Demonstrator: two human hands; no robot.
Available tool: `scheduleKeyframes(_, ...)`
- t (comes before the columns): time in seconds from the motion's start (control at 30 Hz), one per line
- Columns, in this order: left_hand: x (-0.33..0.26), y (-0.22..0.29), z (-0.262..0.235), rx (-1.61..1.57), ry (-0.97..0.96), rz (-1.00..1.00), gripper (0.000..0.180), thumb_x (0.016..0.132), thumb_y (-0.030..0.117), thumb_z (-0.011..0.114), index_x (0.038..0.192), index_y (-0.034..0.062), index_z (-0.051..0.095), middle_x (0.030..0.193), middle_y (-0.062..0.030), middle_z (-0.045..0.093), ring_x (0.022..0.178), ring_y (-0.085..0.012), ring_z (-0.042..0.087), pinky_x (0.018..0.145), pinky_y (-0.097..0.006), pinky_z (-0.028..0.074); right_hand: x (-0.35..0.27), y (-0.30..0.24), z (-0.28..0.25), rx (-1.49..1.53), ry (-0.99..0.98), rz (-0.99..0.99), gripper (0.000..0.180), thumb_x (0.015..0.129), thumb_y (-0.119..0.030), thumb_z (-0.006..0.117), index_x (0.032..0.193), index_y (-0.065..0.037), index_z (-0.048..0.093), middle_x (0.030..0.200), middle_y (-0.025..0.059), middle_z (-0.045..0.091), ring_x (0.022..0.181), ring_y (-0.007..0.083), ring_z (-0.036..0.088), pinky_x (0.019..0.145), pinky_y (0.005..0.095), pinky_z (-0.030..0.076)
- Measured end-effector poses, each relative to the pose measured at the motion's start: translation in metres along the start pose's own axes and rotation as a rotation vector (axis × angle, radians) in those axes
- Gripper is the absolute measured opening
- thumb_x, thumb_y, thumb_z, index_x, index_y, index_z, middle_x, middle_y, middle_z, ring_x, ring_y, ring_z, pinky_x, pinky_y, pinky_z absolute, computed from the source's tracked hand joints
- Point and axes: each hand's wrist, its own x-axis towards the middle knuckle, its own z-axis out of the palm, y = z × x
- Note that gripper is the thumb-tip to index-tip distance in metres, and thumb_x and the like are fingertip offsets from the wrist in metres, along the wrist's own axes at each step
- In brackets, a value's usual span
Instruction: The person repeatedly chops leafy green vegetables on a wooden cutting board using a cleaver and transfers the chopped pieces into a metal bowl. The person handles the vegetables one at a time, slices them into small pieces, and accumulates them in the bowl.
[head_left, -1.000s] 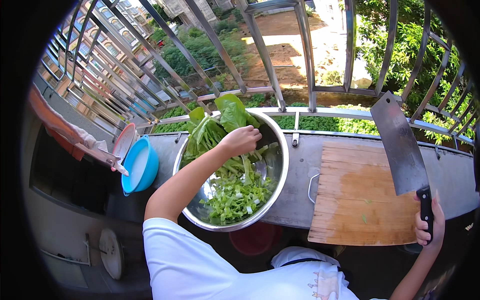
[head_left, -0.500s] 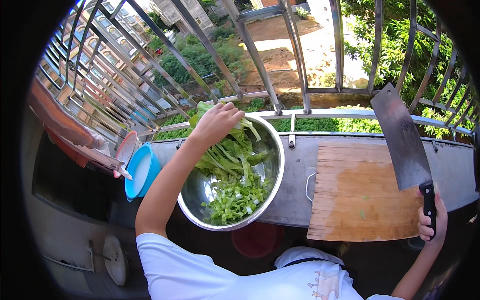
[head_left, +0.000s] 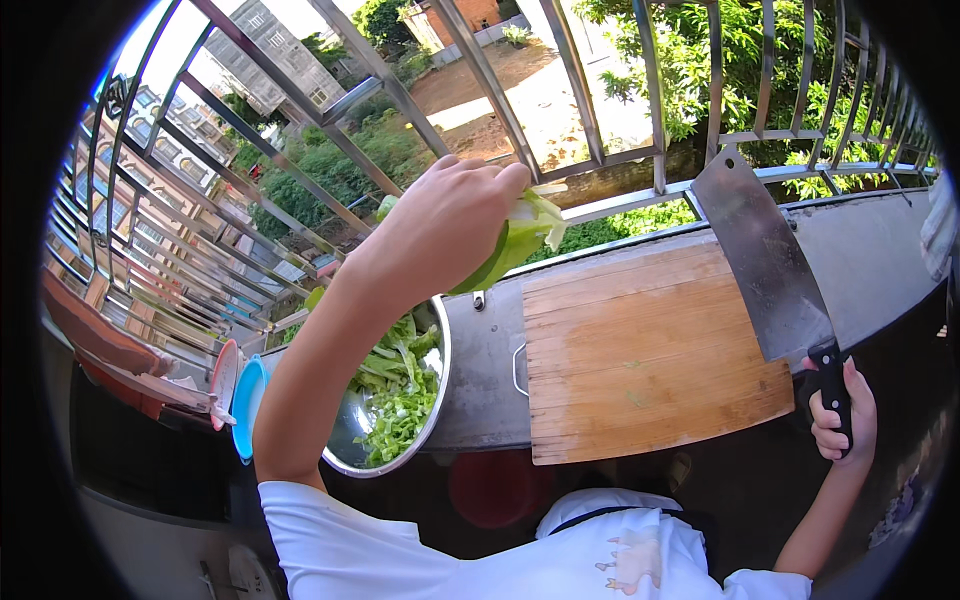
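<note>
My left hand [head_left: 465, 215] is closed round some lettuce leaves [head_left: 515, 245], held in the air between the bowl and the cutting board. Beneath that forearm stands a steel bowl [head_left: 443, 375], partly hidden, with chopped lettuce [head_left: 395, 425] and longer leaves inside. On the right, my right hand [head_left: 845, 412] grips the black handle of a cleaver [head_left: 765, 260]. Its broad blade points up and away, over the right side of the wooden cutting board [head_left: 640, 350]. A few green scraps lie on the board.
The board and bowl rest on a narrow grey ledge [head_left: 485, 400]. Metal railing bars [head_left: 480, 75] run along its far side. Left of the bowl are a blue basin [head_left: 248, 408] and a pink one [head_left: 226, 375]. A red round container [head_left: 500, 490] sits below the ledge.
My left hand has lifted lettuce leaves out of the bowl and moved right toward the board. The cleaver stays in my right hand. The whole view has shifted, with the bowl now further left.
</note>
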Motion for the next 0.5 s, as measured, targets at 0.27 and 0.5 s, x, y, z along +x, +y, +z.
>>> scheduleKeyframes(0.27,0.082,0.115,0.110,-0.623,-0.830,0.145,0.030,0.091,0.023,0.051,0.113,0.0033,0.048,0.100,-0.0184,0.059,0.099,-0.0341,0.055,0.084,-0.041,0.042,-0.043,-0.012,-0.045,-0.023,0.008,-0.011,0.055,0.097,-0.046,0.027,0.128,-0.002,0.042,0.052,0.0037,0.039,0.029,0.0074,0.033,0.025,0.0218,0.026)
scheduleKeyframes(0.5,0.072,0.117,0.185,-0.749,-0.604,-0.150,0.046,0.089,0.027,0.055,0.129,0.0067,0.043,0.129,-0.0173,0.043,0.116,-0.0334,0.046,0.095,-0.039,0.040,-0.043,-0.016,-0.066,-0.025,-0.012,0.012,0.053,0.097,-0.043,0.034,0.124,0.001,0.044,0.053,0.0029,0.042,0.031,0.0064,0.036,0.028,0.0206,0.029)
